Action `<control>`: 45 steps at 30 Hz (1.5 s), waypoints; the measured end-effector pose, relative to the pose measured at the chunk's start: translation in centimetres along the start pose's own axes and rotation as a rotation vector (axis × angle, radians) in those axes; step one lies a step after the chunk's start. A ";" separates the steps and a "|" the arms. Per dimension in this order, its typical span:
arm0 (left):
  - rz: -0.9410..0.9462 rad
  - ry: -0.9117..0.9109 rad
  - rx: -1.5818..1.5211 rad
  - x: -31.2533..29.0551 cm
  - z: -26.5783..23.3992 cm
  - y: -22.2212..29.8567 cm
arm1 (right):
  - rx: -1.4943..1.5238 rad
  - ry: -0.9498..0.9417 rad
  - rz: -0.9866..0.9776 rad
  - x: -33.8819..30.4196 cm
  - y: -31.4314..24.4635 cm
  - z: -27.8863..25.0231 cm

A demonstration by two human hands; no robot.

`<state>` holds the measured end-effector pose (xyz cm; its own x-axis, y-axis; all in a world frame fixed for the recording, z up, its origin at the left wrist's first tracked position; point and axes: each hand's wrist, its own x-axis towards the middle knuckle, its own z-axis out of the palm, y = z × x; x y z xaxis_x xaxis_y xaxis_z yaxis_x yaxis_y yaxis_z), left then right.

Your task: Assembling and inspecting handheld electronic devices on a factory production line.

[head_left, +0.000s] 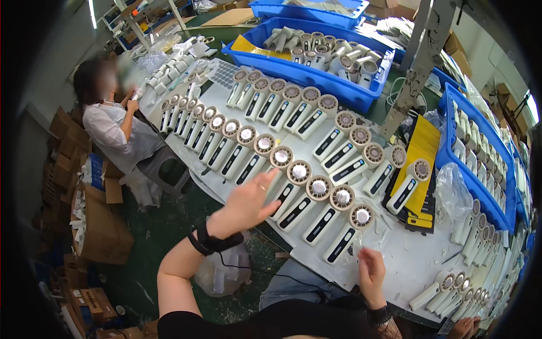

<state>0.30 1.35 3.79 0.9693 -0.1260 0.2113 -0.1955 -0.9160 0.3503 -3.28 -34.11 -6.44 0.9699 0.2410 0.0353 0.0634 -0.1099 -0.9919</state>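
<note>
Near row of fans: in the head view, a slanting line of white handheld fans lies on the grey table, round heads away from the person, handles toward them; those in its right half have shiny discs at the hub.
Left hand: the left hand is at the near row, by the handles of the fourth and fifth fans from its right end; fingers stretched out, thumb apart, nothing seen held. Whether it touches a handle, I cannot tell.
Left wrist: a black strap, on the person's side of the near row.
Right hand: the right hand is raised just beside the right end of the near row, fingers loosely bent and not pressed together, no object visible in it.
Second row: more fans lie behind the near row, also slanting.
Yellow sheet: the yellow sheet is beyond the near row's right end, partly under a second-row fan.
Blue bin: the blue bin, full of fan parts, stands behind the near row.
Co-worker: a seated person is beside the near row's left end.
</note>
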 end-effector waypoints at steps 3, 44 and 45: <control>0.005 0.165 0.058 5.0 -3.8 -3.0 | -0.237 0.073 -0.115 0.1 -0.2 -0.7; -0.338 0.346 -1.205 20.7 -4.4 -31.9 | -0.692 -0.283 0.156 2.0 0.3 -0.5; -0.336 0.347 -1.205 20.7 -4.3 -31.9 | -0.690 -0.283 0.155 2.0 0.4 -0.6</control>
<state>25.92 29.59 0.90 0.9431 0.3123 0.1140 -0.1382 0.0563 0.9888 -1.14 -34.26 -6.66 0.8885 0.4011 -0.2229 0.1540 -0.7182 -0.6786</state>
